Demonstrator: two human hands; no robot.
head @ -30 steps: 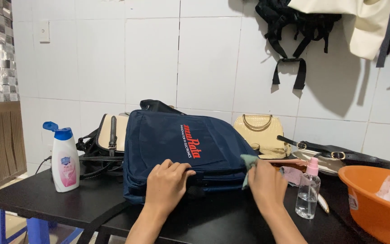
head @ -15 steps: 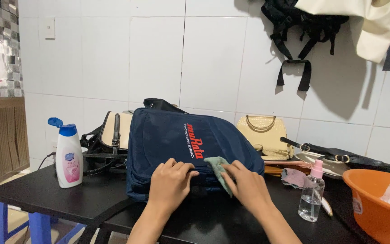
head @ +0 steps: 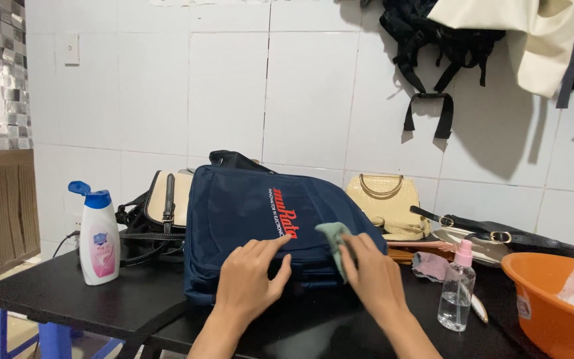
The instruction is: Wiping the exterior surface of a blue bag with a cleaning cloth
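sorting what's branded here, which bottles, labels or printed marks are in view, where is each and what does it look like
Lotion bottle: left on the black table, white, blue flip cap open, pink label.
Spray bottle: right of the right hand, small, clear, pink nozzle.
Printed mark: on the navy bag front, above the left hand, red and white lettering running vertically.
Sticker: on the orange basin, far right, small, pale.

The left hand (head: 252,276) lies flat on the front of the navy fabric bag (head: 247,219) with red lettering, while the right hand (head: 373,276) presses a pale green cloth (head: 334,238) against it. A white bottle with a blue flip cap (head: 97,236) stands left on the black table (head: 68,296); a small clear spray bottle with a pink top (head: 456,289) and an orange plastic basin (head: 553,302) sit right.
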